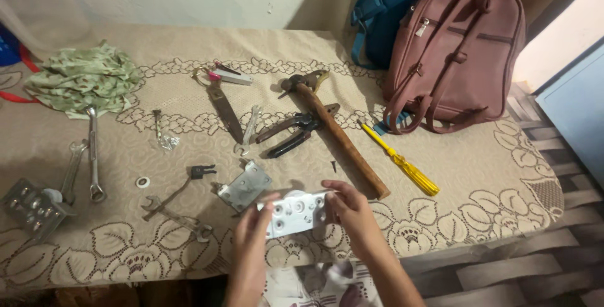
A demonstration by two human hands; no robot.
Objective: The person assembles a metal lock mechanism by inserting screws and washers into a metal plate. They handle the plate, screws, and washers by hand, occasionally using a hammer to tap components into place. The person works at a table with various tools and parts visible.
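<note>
Over table edge, left hand (255,225) and right hand (348,209), fingers clamped on white plate (296,212)

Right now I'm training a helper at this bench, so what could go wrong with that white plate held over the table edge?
1. Both hands, left hand and right hand, pinch the white perforated plate only at its ends, past the table edge; a slip could drop it to the floor.
2. The hammer handle ends beside the right hand, so it might get knocked.
3. A small dark screw lies loose nearby and could easily be swept off.
</note>
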